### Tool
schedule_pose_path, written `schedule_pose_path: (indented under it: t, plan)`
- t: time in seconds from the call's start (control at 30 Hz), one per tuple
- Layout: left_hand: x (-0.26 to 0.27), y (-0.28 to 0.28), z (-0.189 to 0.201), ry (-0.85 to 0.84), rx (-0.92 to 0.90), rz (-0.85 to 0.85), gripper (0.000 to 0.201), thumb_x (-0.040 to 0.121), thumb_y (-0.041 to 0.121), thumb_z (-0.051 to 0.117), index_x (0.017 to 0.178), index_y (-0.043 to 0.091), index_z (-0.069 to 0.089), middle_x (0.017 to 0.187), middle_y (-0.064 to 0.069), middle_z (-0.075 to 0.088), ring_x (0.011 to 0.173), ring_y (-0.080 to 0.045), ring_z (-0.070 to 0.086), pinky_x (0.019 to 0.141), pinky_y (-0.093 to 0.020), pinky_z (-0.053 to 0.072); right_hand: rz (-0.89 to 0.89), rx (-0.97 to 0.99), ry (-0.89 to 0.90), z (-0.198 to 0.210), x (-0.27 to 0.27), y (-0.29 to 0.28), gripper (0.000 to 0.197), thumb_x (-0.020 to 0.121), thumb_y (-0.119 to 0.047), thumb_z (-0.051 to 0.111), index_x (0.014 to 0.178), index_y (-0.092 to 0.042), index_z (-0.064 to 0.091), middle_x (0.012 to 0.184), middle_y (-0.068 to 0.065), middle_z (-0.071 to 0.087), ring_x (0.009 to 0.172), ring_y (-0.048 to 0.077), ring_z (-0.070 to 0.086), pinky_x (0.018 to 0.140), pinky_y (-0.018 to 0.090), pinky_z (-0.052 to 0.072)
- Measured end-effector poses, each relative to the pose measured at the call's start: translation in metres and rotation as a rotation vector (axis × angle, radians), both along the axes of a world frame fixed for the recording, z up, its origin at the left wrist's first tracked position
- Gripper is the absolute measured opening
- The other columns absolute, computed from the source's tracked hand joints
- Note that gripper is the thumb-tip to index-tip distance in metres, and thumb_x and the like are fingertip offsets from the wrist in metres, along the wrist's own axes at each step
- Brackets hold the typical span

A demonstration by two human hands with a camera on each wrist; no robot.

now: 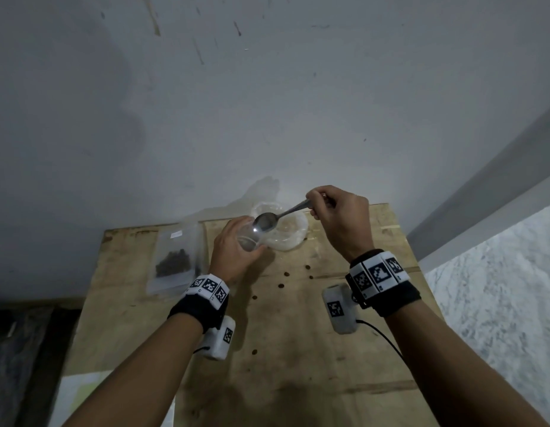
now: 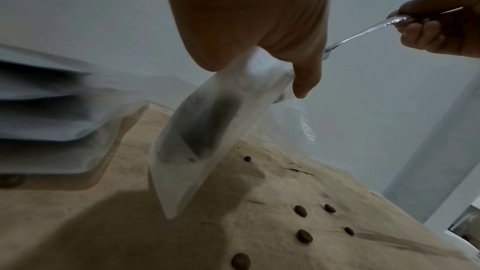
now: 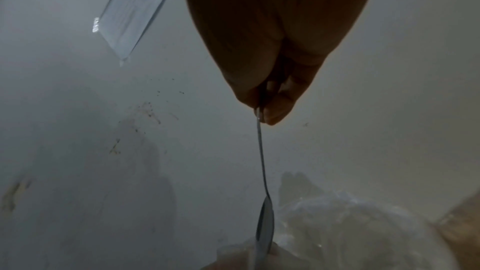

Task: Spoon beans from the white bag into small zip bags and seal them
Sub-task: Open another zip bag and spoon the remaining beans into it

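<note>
My left hand (image 1: 233,248) grips a small clear zip bag (image 1: 248,240) by its open mouth, above the wooden table. In the left wrist view the zip bag (image 2: 197,143) hangs tilted with a dark clump of beans inside. My right hand (image 1: 335,214) pinches the handle of a metal spoon (image 1: 277,218). The spoon's bowl looks empty and sits just over the zip bag's mouth. Behind it lies the crumpled white bag (image 1: 290,229), against the wall. In the right wrist view the spoon (image 3: 262,192) runs down from my fingers (image 3: 272,110) toward the white bag (image 3: 350,229).
A stack of zip bags (image 1: 175,260) lies at the table's back left, the top one holding dark beans. Several loose beans (image 1: 287,274) are scattered on the wooden table (image 1: 298,349). A grey wall stands right behind the table. The floor drops away at both sides.
</note>
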State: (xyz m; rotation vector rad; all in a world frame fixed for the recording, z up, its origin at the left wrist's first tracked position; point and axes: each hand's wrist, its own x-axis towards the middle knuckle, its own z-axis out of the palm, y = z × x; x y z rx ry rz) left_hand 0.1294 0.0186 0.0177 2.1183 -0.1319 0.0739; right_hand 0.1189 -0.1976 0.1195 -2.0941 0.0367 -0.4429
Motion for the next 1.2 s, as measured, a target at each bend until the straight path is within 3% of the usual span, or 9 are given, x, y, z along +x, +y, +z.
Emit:
schedule_pose_path:
  t: [0.17, 0.27, 0.37, 0.5, 0.7, 0.87, 0.93, 1.07, 1.2]
  plan:
    - [0.002, 0.0, 0.0, 0.025, -0.032, -0.011, 0.065, 0.072, 0.027, 0.088, 0.129, 0.02, 0.057, 0.131, 0.007, 0.057, 0.119, -0.013, 0.056, 0.103, -0.033, 0.049, 0.031, -0.007, -0.079, -0.001, -0.001, -0.005, 0.016, 0.095, -0.019, 0.063, 0.09, -0.011, 0.076, 0.065, -0.011, 0.067, 0.062, 0.001, 0.065, 0.06, 0.012, 0.048]
    - [0.003, 0.005, -0.001, 0.017, -0.044, -0.02, 0.065, 0.073, 0.024, 0.087, 0.131, 0.018, 0.057, 0.137, 0.008, 0.054, 0.125, -0.01, 0.051, 0.101, -0.019, 0.042, -0.108, 0.062, -0.095, -0.004, 0.001, -0.02, 0.017, 0.095, -0.02, 0.061, 0.09, -0.012, 0.076, 0.067, -0.008, 0.07, 0.062, 0.003, 0.066, 0.061, 0.017, 0.051]
    - [0.004, 0.012, -0.001, -0.01, -0.043, -0.039, 0.066, 0.073, 0.024, 0.086, 0.133, 0.018, 0.058, 0.138, 0.007, 0.054, 0.126, -0.008, 0.05, 0.105, -0.023, 0.042, -0.157, 0.002, -0.085, -0.016, 0.002, -0.038, 0.017, 0.096, -0.02, 0.06, 0.089, -0.014, 0.075, 0.064, -0.01, 0.065, 0.059, 0.002, 0.062, 0.058, 0.013, 0.045]
    - [0.005, 0.017, 0.0, -0.022, -0.031, -0.081, 0.063, 0.073, 0.021, 0.087, 0.13, 0.02, 0.059, 0.136, 0.008, 0.055, 0.123, -0.006, 0.052, 0.104, -0.025, 0.044, -0.074, -0.099, -0.067, -0.05, -0.004, -0.038, 0.013, 0.094, -0.02, 0.065, 0.093, -0.013, 0.077, 0.07, -0.003, 0.07, 0.062, 0.008, 0.062, 0.06, 0.018, 0.048]
    - [0.011, 0.019, 0.005, -0.04, -0.008, -0.116, 0.051, 0.073, 0.015, 0.086, 0.119, 0.016, 0.066, 0.126, 0.003, 0.062, 0.115, -0.003, 0.055, 0.097, -0.005, 0.039, -0.025, 0.038, 0.014, -0.101, -0.011, -0.023, 0.012, 0.091, -0.02, 0.07, 0.099, -0.015, 0.078, 0.083, -0.005, 0.075, 0.074, 0.004, 0.069, 0.069, 0.021, 0.056]
    - [0.01, 0.021, -0.001, -0.014, 0.032, -0.091, 0.046, 0.071, 0.015, 0.088, 0.113, 0.013, 0.07, 0.117, 0.006, 0.064, 0.109, -0.004, 0.058, 0.092, -0.001, 0.037, -0.026, -0.186, -0.034, -0.117, -0.013, -0.019, 0.014, 0.093, -0.02, 0.068, 0.099, -0.012, 0.078, 0.086, 0.004, 0.076, 0.073, 0.015, 0.069, 0.066, 0.027, 0.055]
    - [0.009, 0.023, -0.004, 0.006, 0.042, -0.085, 0.047, 0.071, 0.016, 0.088, 0.114, 0.014, 0.069, 0.117, 0.005, 0.064, 0.108, -0.007, 0.059, 0.091, -0.003, 0.04, -0.033, -0.232, -0.045, -0.118, -0.014, -0.02, 0.015, 0.093, -0.02, 0.067, 0.099, -0.012, 0.078, 0.085, 0.005, 0.076, 0.071, 0.017, 0.068, 0.064, 0.024, 0.052]
    - [0.007, 0.022, -0.002, 0.038, 0.034, -0.061, 0.047, 0.072, 0.014, 0.088, 0.114, 0.016, 0.066, 0.117, 0.005, 0.063, 0.108, -0.011, 0.059, 0.089, -0.006, 0.041, -0.111, -0.206, -0.11, -0.113, -0.014, -0.025, 0.013, 0.094, -0.016, 0.065, 0.096, -0.01, 0.077, 0.08, 0.001, 0.073, 0.065, 0.007, 0.059, 0.062, 0.004, 0.037]
    - [0.008, 0.018, 0.0, 0.049, 0.018, -0.039, 0.047, 0.071, 0.014, 0.088, 0.112, 0.016, 0.066, 0.117, 0.003, 0.064, 0.106, -0.011, 0.06, 0.087, -0.004, 0.041, -0.134, -0.139, -0.143, -0.112, -0.014, -0.024, 0.013, 0.095, -0.014, 0.062, 0.095, -0.01, 0.075, 0.079, 0.001, 0.072, 0.066, 0.011, 0.061, 0.061, 0.015, 0.048]
